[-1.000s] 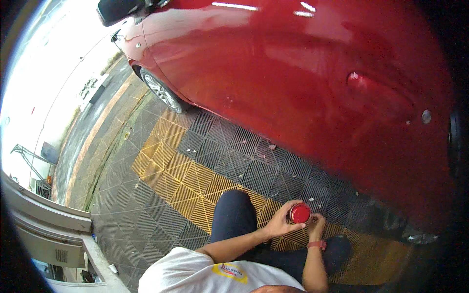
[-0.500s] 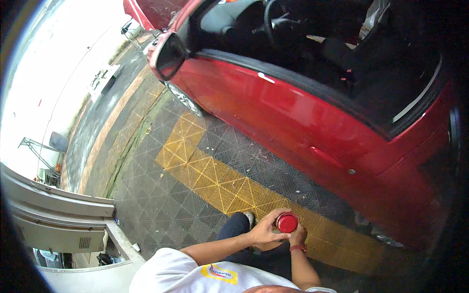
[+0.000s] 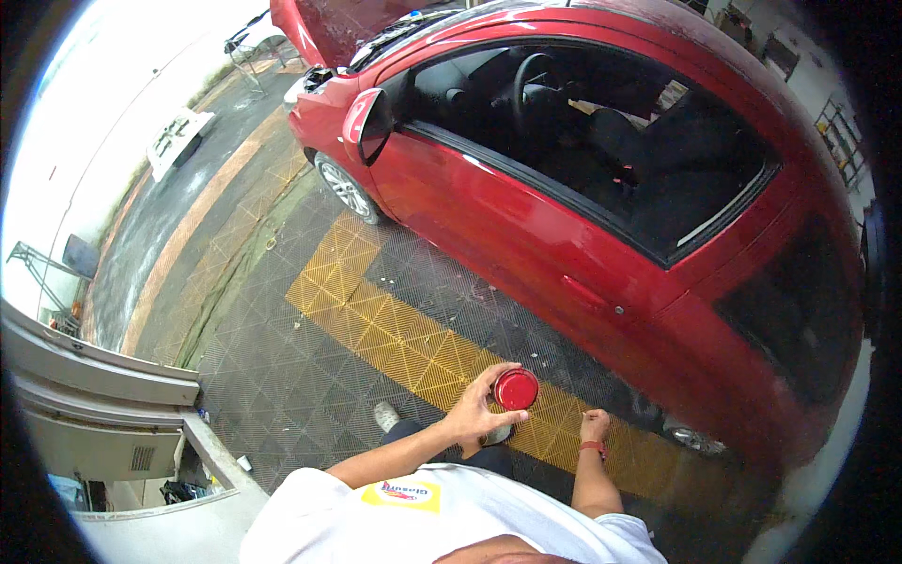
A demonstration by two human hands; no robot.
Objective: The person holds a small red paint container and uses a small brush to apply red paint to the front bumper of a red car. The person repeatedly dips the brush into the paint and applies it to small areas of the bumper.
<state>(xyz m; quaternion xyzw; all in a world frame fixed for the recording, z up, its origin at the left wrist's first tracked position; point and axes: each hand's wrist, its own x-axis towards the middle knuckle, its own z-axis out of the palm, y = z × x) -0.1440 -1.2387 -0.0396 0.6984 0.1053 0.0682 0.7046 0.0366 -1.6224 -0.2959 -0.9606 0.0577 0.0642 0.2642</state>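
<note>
In my left hand (image 3: 473, 411) is a small round container (image 3: 516, 388) with a glossy red top; whether that is a lid or red liquid I cannot tell. Thumb and fingers close around its sides, and it is held upright in front of my body. My right hand (image 3: 594, 426), with a red band at the wrist, is apart from it on the right. Its fingers are curled together, and anything between them is too small to make out. Beyond both hands stands a red car (image 3: 526, 226), its side facing me.
The car's front wheel (image 3: 348, 188) and side mirror (image 3: 369, 127) are at the far left, with the hood raised. Grey and yellow ribbed tiles (image 3: 404, 329) cover the floor. A pale cabinet (image 3: 103, 451) stands at the lower left, and a white panel (image 3: 178, 141) lies farther off.
My right hand has come off the container and moved right. The left hand keeps the container, which sits a little farther left and up. The view has shifted, showing more of the car.
</note>
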